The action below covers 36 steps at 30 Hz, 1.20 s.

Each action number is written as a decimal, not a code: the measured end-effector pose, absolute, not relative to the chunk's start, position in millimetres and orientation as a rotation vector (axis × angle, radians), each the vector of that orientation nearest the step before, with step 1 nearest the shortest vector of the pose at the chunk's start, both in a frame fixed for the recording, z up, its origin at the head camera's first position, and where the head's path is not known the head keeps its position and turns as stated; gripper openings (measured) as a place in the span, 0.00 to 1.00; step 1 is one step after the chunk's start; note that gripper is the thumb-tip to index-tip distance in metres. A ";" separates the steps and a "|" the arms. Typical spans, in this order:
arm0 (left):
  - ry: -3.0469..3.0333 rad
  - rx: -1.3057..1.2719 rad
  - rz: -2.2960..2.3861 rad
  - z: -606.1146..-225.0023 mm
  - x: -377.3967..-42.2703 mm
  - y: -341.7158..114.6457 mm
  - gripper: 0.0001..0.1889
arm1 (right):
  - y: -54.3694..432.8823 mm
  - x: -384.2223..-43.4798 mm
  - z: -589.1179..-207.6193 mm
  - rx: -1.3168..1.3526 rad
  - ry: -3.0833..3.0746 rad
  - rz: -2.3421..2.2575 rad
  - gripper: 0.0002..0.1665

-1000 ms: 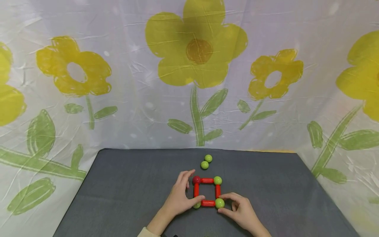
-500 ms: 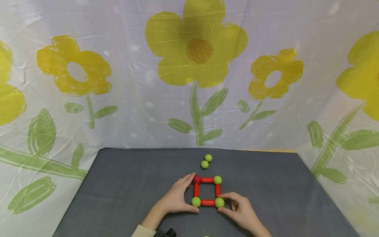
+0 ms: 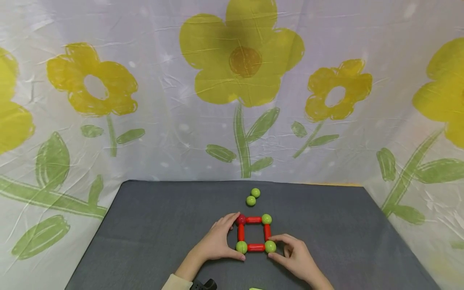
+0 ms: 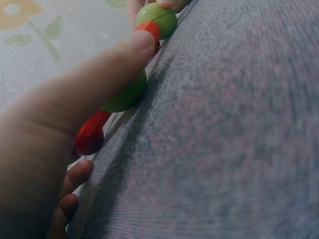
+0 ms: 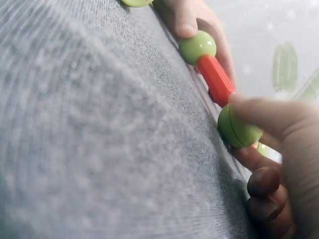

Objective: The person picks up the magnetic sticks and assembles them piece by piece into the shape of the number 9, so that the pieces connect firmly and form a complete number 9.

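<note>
Rod square [image 3: 256,247] seems closed; our L hand [image 3: 214,243] grips L side, R hand [image 3: 295,257] pinches near-R ball [image 3: 270,246]; 2 addl. balls [image 3: 251,200] unused

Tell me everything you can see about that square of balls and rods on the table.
The square lies flat on the dark grey cloth: four glossy, plastic-looking red rods join three green balls and one red ball, the latter at its far left corner. The right hand pinches the near right green ball; the left hand spans the left side, seemingly touching both balls there.
</note>
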State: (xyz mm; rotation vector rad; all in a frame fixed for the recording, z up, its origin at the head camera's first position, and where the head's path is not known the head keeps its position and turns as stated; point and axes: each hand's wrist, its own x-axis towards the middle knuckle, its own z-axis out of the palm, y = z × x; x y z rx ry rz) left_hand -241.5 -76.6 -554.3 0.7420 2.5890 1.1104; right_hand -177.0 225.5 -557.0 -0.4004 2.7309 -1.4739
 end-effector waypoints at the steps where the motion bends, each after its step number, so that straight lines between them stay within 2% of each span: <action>1: 2.588 0.739 1.115 -554.2 -241.6 -76.5 0.69 | 225.5 -177.5 -555.9 -0.386 2.717 -1.492 0.22; 8: 2.586 0.737 1.104 -559.0 -242.4 -76.2 0.69 | 226.4 -192.3 -547.6 -0.143 2.650 -1.616 0.13; 12: 2.594 0.743 1.117 -561.3 -242.1 -77.7 0.69 | 226.4 -212.9 -549.3 -0.122 2.699 -1.648 0.17; 17: 2.587 0.765 1.130 -562.8 -240.5 -78.0 0.69 | 223.2 -235.9 -555.2 -0.223 2.703 -1.643 0.23; 20: 2.580 0.778 1.128 -563.1 -239.3 -77.4 0.69 | 221.0 -243.8 -559.0 -0.280 2.705 -1.595 0.23; 36: 2.583 0.787 1.112 -558.1 -241.4 -77.3 0.67 | 219.2 -245.4 -554.3 -0.273 2.724 -1.554 0.22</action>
